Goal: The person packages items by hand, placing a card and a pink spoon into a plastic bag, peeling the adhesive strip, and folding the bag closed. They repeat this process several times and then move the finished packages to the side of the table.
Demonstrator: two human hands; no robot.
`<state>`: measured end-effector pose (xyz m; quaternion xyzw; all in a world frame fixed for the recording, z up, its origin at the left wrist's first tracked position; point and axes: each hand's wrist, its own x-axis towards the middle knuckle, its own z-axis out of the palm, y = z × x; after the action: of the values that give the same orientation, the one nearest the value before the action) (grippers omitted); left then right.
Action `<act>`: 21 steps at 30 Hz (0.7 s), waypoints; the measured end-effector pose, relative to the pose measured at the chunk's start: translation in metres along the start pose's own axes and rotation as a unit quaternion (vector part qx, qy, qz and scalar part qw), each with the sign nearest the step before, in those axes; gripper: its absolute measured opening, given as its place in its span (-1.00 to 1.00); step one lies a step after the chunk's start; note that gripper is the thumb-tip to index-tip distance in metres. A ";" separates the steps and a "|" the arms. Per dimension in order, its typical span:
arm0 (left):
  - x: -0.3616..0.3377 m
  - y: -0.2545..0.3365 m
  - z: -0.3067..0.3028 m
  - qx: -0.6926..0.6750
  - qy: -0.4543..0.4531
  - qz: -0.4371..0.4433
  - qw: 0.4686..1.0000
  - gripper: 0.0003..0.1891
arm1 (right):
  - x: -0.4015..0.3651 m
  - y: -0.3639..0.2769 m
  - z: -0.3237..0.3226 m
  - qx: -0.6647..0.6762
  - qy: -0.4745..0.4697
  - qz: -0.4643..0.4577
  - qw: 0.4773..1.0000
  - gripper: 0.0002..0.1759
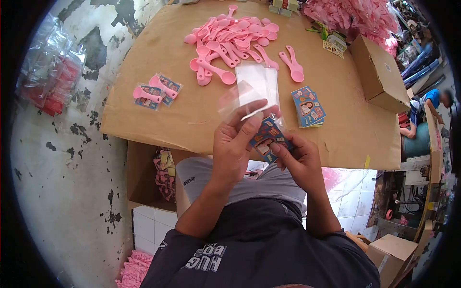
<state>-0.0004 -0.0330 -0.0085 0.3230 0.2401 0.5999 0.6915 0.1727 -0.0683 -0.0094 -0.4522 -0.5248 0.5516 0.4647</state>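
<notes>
Above the table's front edge, my left hand point(233, 146) pinches a clear plastic bag point(230, 102) between thumb and fingers. My right hand point(302, 161) grips a blue printed card point(265, 137) by its lower right edge, thumb on top. The card's upper part overlaps the clear plastic near my left fingertips. Just beyond the hands lies a stack of clear bags point(257, 79). A stack of blue cards point(308, 106) is to the right. On the left, two pink spoons point(163, 86) lie with blue cards in clear bags.
A heap of pink spoons point(235, 38) covers the table's far middle, with a pair of spoons point(292, 65) beside it. A cardboard box point(379, 72) stands at the right edge, near pink bagged goods point(350, 19). Another person point(425, 108) is at far right.
</notes>
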 end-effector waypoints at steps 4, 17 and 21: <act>0.000 -0.003 0.007 -0.002 -0.029 -0.015 0.999 -0.64 | -0.003 -0.004 -0.011 0.005 0.001 0.013 1.000 -0.82; -0.002 -0.014 0.014 0.048 -0.021 -0.014 0.999 -0.68 | -0.004 -0.008 -0.004 0.111 0.101 -0.014 0.989 -0.82; -0.006 -0.017 0.022 0.041 -0.012 0.000 0.999 -0.68 | 0.004 -0.010 0.004 0.127 0.093 -0.052 0.986 -0.81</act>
<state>0.0258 -0.0441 -0.0059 0.3583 0.2567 0.5857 0.6802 0.1688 -0.0653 0.0011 -0.4109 -0.4278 0.5443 0.5932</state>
